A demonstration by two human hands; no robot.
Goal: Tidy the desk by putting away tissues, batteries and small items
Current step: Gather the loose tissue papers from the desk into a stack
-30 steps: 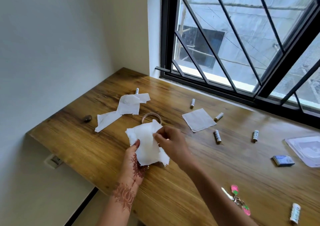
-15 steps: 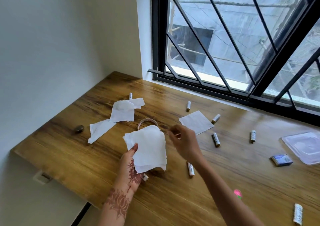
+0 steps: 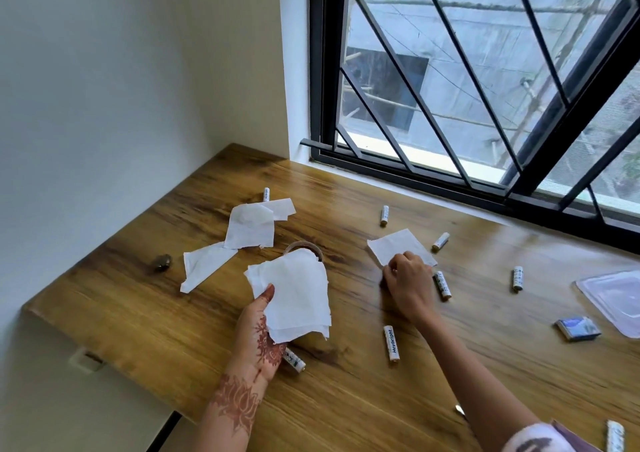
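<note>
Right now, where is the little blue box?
In the head view, the little blue box lies on the right side of the desk, beside the clear plastic lid.

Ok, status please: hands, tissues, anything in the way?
Left hand grips tissue stack. Right hand on flat tissue, near edge, fingers curled, grip unclear. Battery beside right hand, off the tissue.
</note>
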